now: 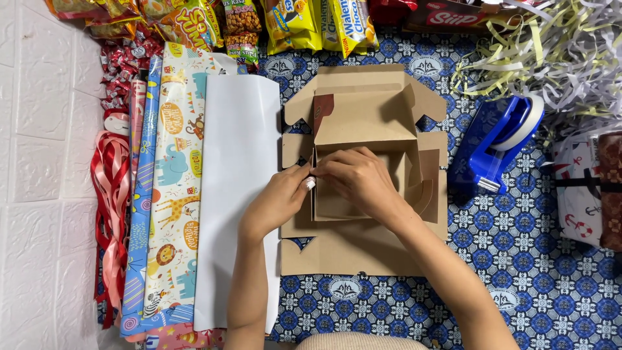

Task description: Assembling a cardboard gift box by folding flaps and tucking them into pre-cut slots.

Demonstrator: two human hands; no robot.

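Blue patterned cloth [557, 285] (ornate tiles), white embossed brick wall panel [45, 162] alongside.

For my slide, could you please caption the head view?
Both hands fold a flat cardboard box beside wrapping paper and a tape dispenser.

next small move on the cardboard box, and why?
Probably press the left side wall fully upright. Both hands, left and right, pinch that wall of the half-folded cardboard box, while the base panel lies flat and the lid flap stands open.
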